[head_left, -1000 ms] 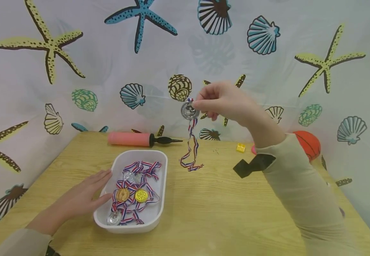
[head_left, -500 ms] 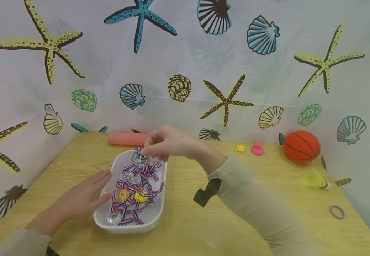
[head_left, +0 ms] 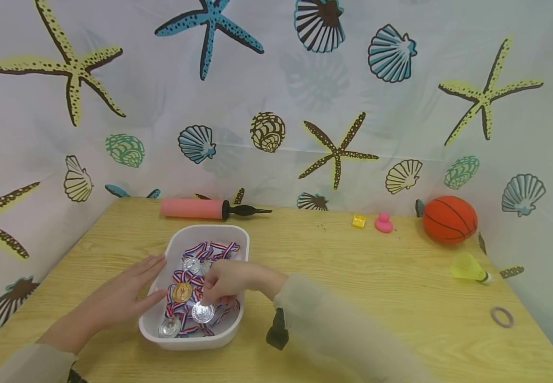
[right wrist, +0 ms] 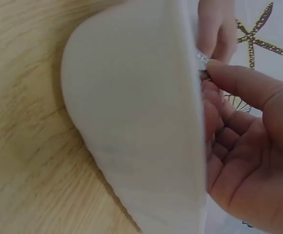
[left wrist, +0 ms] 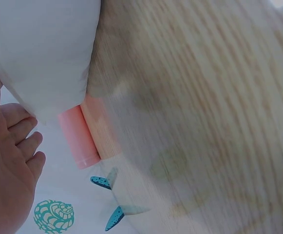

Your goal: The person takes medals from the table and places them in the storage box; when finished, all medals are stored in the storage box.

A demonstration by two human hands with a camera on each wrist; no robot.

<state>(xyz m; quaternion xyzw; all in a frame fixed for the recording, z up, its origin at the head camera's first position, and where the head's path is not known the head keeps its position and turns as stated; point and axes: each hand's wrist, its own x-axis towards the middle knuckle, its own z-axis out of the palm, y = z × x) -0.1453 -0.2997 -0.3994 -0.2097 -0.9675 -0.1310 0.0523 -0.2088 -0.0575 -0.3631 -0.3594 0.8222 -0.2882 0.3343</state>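
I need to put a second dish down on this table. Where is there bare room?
Bare wood lies between the white tray and the yellow shuttlecock, in front of the duck. Crowded: the tray itself, where the left hand and right hand meet, and the far edge by the pump.

White tray [head_left: 238, 234]; silver medal [head_left: 202, 312]; orange basketball [head_left: 450, 219].

wooden table [head_left: 353, 287] | white tray [head_left: 238, 239] | pink pump [head_left: 192, 208] | basketball [head_left: 450, 219] | shuttlecock [head_left: 469, 267] | ring [head_left: 502, 317]
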